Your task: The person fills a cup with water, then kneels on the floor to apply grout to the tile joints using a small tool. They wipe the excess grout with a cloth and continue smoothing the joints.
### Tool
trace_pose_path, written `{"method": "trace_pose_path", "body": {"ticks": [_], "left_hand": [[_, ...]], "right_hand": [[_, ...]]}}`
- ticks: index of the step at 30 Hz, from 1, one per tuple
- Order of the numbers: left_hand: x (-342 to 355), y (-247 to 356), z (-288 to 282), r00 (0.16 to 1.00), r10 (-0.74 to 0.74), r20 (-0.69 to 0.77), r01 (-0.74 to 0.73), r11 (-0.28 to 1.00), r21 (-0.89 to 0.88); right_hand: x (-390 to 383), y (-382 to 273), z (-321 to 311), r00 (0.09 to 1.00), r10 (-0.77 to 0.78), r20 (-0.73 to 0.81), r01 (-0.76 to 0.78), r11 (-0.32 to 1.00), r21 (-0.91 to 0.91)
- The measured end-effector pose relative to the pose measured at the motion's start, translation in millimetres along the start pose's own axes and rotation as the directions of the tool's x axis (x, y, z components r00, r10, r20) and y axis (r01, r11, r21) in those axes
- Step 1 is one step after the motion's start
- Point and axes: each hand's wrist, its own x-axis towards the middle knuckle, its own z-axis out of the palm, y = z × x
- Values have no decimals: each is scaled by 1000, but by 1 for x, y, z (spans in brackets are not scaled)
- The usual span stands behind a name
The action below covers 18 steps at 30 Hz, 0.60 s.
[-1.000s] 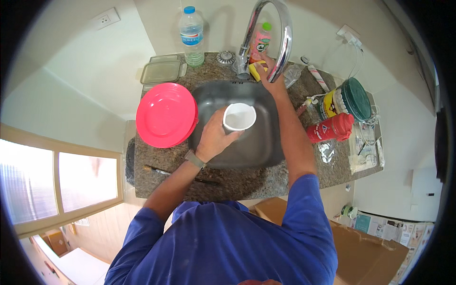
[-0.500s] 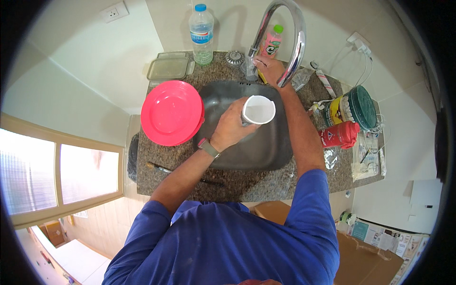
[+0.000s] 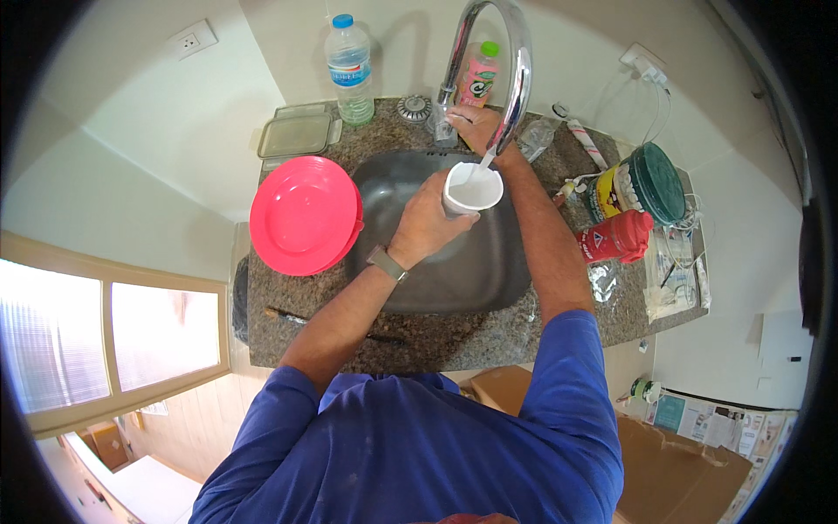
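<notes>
My left hand [image 3: 423,223] is closed round a white cup [image 3: 471,196], held upright over the dark sink [image 3: 428,284]. A stream of water [image 3: 483,167] runs from the chrome tap [image 3: 515,74] into the cup. My right hand [image 3: 474,127] is closed at the base of the tap, on its handle, behind the spout. A pink bottle with a green cap [image 3: 480,74] stands just beyond that hand, which largely hides what lies under it.
Stacked pink plates [image 3: 301,205] sit left of the sink. Behind are a water bottle [image 3: 351,74], drain strainer [image 3: 414,108] and glass lids [image 3: 293,135]. On the right stand a green-lidded bucket [image 3: 633,183] and red container [image 3: 618,236]. A brush [image 3: 288,316] lies near the front edge.
My right hand has moved from the yellow sponge to the tap's handle. The cup has moved right and slightly up, under the spout, and water now runs into it.
</notes>
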Motion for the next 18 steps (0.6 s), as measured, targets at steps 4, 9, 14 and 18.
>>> {"method": "trace_pose_path", "body": {"ticks": [4,9,14,18], "left_hand": [[1,-5,2,998,56,-13,-56,998,3],[4,-12,4,997,61,-41,-60,998,15],[7,-16,8,998,48,-36,-47,998,32],[5,-17,12,998,50,-23,-49,998,46]], "right_hand": [[2,2,1,1000,-5,4,5,1000,13],[2,-2,-1,999,22,25,-23,998,53],[2,1,-1,999,8,31,-11,997,79],[2,6,-2,999,-16,41,13,997,76]]}}
